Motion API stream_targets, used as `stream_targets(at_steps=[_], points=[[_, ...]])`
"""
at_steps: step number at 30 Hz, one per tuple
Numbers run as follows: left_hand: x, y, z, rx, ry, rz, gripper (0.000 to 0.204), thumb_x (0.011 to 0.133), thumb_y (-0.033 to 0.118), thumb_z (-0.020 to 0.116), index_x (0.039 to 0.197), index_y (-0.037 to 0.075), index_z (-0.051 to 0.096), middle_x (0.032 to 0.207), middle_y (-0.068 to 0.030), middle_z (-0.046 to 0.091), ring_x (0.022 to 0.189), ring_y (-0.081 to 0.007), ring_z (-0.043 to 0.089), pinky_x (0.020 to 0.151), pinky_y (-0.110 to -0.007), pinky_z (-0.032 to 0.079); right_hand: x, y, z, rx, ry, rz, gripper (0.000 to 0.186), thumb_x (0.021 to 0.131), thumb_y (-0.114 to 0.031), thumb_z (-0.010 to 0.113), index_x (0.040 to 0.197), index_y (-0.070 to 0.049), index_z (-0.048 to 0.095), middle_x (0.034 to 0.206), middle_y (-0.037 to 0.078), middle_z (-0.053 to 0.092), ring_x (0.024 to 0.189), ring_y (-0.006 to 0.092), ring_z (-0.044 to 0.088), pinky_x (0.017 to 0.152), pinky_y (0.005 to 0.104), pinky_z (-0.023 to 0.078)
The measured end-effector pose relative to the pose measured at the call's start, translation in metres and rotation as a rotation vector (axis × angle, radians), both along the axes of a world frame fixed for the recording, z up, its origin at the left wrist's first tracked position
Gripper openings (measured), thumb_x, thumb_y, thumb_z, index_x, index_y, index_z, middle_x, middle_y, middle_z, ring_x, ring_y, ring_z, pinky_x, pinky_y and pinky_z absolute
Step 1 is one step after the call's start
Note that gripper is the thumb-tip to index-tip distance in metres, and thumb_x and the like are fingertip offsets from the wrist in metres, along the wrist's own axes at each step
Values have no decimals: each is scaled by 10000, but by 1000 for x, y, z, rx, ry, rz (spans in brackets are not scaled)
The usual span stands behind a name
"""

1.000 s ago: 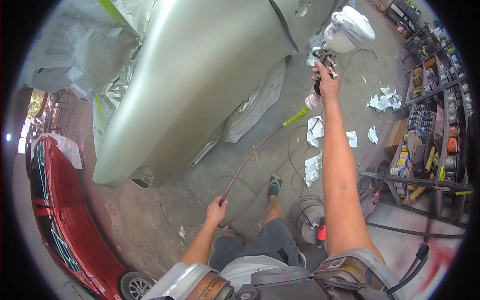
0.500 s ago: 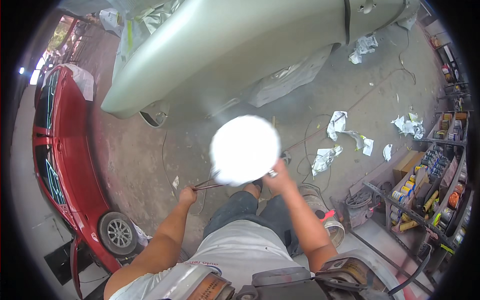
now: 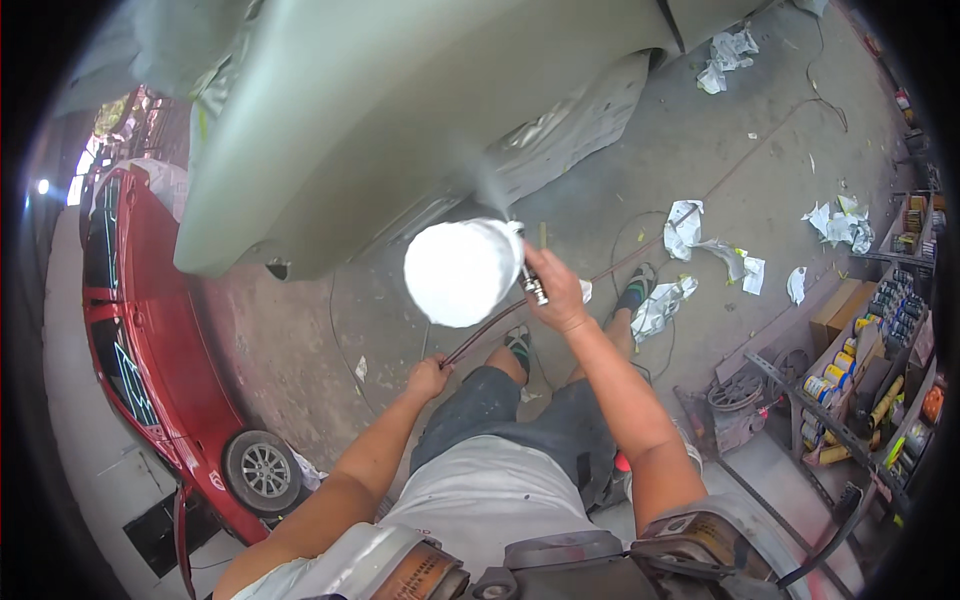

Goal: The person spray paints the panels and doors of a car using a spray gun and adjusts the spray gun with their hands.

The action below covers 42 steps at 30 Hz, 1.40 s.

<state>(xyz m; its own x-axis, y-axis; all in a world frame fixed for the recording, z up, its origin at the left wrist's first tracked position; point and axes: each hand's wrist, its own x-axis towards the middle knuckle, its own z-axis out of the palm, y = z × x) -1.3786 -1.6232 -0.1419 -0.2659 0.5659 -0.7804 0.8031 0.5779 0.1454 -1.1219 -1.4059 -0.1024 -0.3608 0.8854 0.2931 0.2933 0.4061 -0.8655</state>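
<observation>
My right hand (image 3: 560, 292) is closed round the handle of a spray gun (image 3: 535, 288). A big white cup (image 3: 460, 273) sits on the gun and hides part of it. Pale mist leaves the gun's front toward the lower edge of a silver-green car body (image 3: 400, 130), a short gap away. My left hand (image 3: 428, 378), lower and to the left, grips a reddish-brown air hose (image 3: 482, 333) that runs up toward the gun. Masking paper (image 3: 590, 140) covers the wheel opening of the car body.
A red car (image 3: 150, 320) stands at the left. Crumpled paper (image 3: 665, 305) and thin cables lie on the concrete floor to the right. Shelves with paint cans (image 3: 830, 380) line the right side. My sandalled feet (image 3: 517, 350) are apart on the floor.
The spray gun and my right hand have moved up, nearer the car body. My left hand has shifted right with the hose. My legs stand wider, and mist shows more plainly.
</observation>
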Motion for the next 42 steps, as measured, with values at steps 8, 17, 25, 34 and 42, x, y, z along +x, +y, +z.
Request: stream_targets(at_steps=[8,17,25,34,42], points=[[68,61,-7,114,144,38,320,852,320,643,1038,60,659,950,-201,680,952,-380,642,834,-451,495,138,133,-6,159,112,-142,355,780,-29,699,1116,-19,586,891,119,625,749,250,625,691,346,495],[128,95,28,25,79,115,282,857,313,637,1012,80,669,924,-196,679,935,-373,643,813,-456,493,271,285,4,-612,634,-222,442,872,-138,681,1262,10,533,892,70,671,727,107,622,566,259,524],[103,73,23,-47,86,182,306,848,341,644,1038,104,676,937,-164,690,932,-342,658,809,-431,506,251,274,8,-627,696,-520,348,877,-132,659,1192,-8,576,823,38,632,657,104,579,519,252,499],[32,15,-10,-174,165,83,278,808,328,677,987,118,704,869,-151,696,853,-317,677,758,-417,513,246,203,30,-822,935,101,273,838,-120,664,1073,14,626,923,104,675,783,167,648,638,294,552],[102,127,-54,86,42,220,289,817,298,691,970,54,686,846,-180,686,824,-331,672,756,-410,510,314,347,-114,-762,795,-377,135,868,-144,658,896,-22,607,802,63,648,672,126,607,532,274,505]])
